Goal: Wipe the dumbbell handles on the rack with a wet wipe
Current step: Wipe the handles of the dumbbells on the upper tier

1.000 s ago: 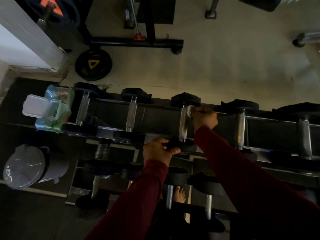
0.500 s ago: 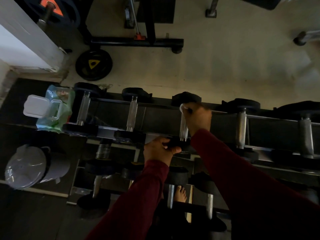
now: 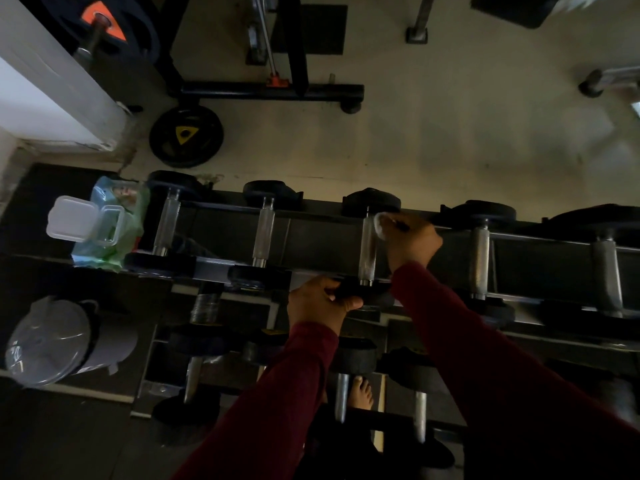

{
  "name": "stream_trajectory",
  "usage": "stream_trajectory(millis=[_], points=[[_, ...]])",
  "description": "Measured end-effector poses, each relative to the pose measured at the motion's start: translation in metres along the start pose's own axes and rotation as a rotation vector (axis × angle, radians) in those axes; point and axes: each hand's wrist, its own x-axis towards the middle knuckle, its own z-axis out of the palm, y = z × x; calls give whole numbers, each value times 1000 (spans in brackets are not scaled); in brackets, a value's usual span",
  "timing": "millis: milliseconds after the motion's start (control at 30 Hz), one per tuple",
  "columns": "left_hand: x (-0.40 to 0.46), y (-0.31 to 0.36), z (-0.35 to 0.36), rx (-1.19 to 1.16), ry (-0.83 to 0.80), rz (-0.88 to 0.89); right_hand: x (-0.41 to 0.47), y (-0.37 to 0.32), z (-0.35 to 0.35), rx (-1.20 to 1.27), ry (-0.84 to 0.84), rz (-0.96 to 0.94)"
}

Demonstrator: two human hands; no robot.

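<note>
A dark rack (image 3: pixel 322 233) carries a row of dumbbells with metal handles and black ends. My right hand (image 3: pixel 410 242) grips a white wet wipe (image 3: pixel 381 225) against the far end of the third dumbbell's handle (image 3: pixel 367 252). My left hand (image 3: pixel 317 301) grips that dumbbell's near black end (image 3: pixel 363 292). Other handles lie to the left (image 3: pixel 264 233) and to the right (image 3: pixel 480 259) on the same tier. More dumbbells sit on lower tiers, partly hidden by my red sleeves.
An open green wet-wipe pack (image 3: pixel 104 226) lies at the rack's left end. A lidded grey bin (image 3: pixel 52 341) stands on the floor below it. A weight plate (image 3: pixel 186 136) and a black machine frame (image 3: pixel 270 90) stand beyond the rack. My bare foot (image 3: pixel 362 393) shows beneath.
My right hand slid the wipe onto the handle's far part half a second ago and has now moved back to the right at the far end. My left hand keeps its hold.
</note>
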Motion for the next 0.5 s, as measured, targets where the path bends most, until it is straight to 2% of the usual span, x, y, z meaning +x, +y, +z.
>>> stream_trajectory(millis=[67,133,267,433,500], points=[[1,0,0,3,3,0,7,3,-1,58,-52,193],[1,0,-1,-8,-2,2,12,8,-3,87,-118,264],[1,1,-2,-7,-9,6,1,20,-14,55,-246,125],[1,1,-1,2,-7,7,-28,46,-31,-256,-476,18],[1,1,-1,12,3,20,-29,42,-31,-207,-421,-4]])
